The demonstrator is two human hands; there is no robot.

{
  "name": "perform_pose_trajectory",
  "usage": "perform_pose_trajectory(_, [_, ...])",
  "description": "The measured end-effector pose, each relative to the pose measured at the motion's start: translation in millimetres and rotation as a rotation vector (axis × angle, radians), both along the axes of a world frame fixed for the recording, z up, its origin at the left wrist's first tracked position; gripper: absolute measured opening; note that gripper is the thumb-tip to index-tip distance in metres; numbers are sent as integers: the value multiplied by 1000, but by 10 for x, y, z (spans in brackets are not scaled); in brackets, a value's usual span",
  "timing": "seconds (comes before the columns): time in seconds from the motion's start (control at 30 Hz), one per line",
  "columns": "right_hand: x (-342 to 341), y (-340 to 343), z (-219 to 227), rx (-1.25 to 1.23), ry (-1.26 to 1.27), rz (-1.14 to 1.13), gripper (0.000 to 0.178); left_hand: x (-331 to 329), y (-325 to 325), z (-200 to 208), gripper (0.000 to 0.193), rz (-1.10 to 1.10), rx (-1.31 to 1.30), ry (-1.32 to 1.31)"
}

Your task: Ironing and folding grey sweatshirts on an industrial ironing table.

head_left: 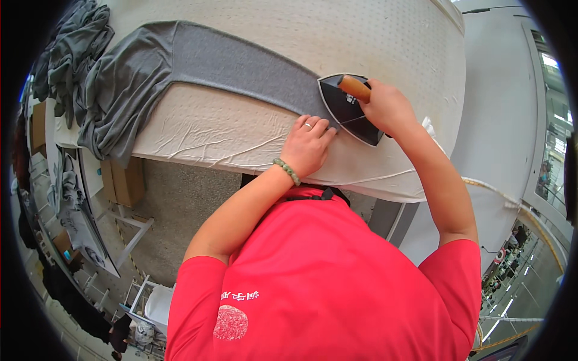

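Note:
A grey knit garment [129, 84] lies across the table, one long sleeve [235, 63] stretched flat toward the right. My right hand [390, 107] is wrapped round the wooden handle of a black iron [349, 114] with a pale rim. The iron rests at the cuff end of the sleeve and hides part of it. Beside the iron's near edge, my left hand [307, 144] lies on the sleeve's near edge at the cuff, fingers bent downward. Its fingertips touch the cloth; whether they pinch it I cannot make out.
The pale padded ironing table [373, 36] has a wrinkled cover along its near edge. More grey garments [75, 54] are heaped at its far left. A cardboard box [123, 182] stands below on the left. A cord [490, 188] runs off to the right.

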State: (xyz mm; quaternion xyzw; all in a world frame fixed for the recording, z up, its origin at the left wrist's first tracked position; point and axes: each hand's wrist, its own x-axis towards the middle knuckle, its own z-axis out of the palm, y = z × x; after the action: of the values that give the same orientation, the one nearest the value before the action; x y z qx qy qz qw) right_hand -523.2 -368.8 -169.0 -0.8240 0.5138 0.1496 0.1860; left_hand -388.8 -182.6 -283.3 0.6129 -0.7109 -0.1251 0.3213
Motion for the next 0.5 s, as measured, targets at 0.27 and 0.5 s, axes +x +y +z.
perform_pose_trajectory(0.27, [-341, 395, -83, 76, 28, 18, 36, 180, -13, -61, 33, 32, -21, -47])
perform_pose_trajectory(0.5, [-21, 618, -88, 115, 21, 6, 41, 756, -59, -5, 23, 18, -70, -158])
